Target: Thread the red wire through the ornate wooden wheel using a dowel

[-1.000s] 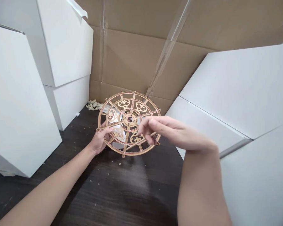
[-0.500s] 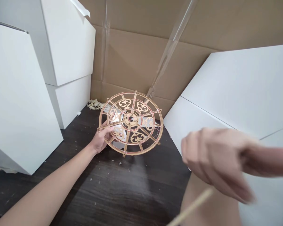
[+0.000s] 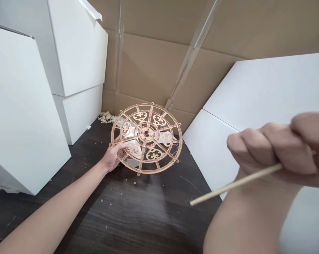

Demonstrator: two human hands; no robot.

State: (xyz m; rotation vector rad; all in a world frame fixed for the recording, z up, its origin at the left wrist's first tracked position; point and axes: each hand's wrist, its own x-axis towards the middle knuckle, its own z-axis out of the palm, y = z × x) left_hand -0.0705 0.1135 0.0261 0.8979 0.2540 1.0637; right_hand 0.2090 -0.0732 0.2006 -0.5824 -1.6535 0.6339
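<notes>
White boxes (image 3: 82, 53) flank the left grip (image 3: 112, 157) pinching a lattice disc (image 3: 142, 135), right grip (image 3: 283, 150) clenching a stick (image 3: 236, 185).

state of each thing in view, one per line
left hand, closed on the disc's left edge
right hand, fist closed around the stick
openwork disc, held, tilted
stick, gripped, apart from the disc
white boxes, standing on both sides
cardboard, upright, creased, taped
pale scraps, heaped loosely
dark surface, littered with small bits
</notes>
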